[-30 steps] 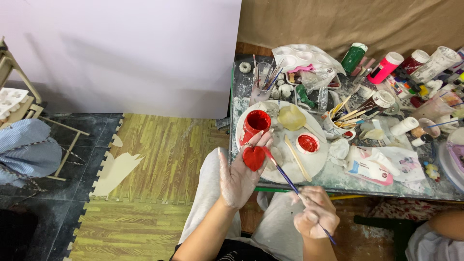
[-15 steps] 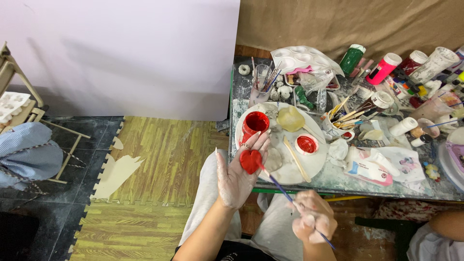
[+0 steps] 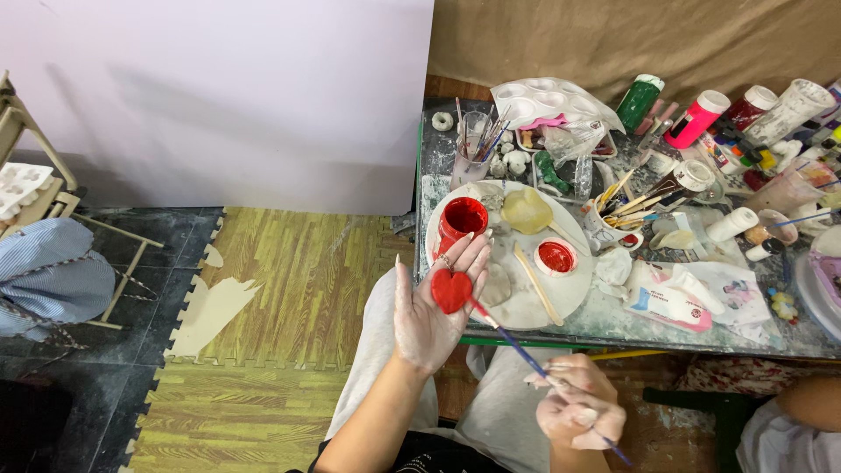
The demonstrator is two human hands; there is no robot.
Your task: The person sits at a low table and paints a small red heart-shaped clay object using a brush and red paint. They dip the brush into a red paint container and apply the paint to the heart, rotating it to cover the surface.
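One red heart (image 3: 451, 290) lies on left palm (image 3: 429, 311).

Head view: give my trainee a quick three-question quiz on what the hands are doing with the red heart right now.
1. True or false: the red heart lies on the open palm of the left hand.
2. What does the right hand hold? A) a paint bottle B) a thin brush C) a wooden stick
3. Fill in: the brush tip touches the heart's ____ edge, as seen in the picture.

Key:
1. True; the palm is flat, with no closed grip.
2. B; its blue handle runs up to the heart.
3. Right; the tip meets the side nearest the round white palette.
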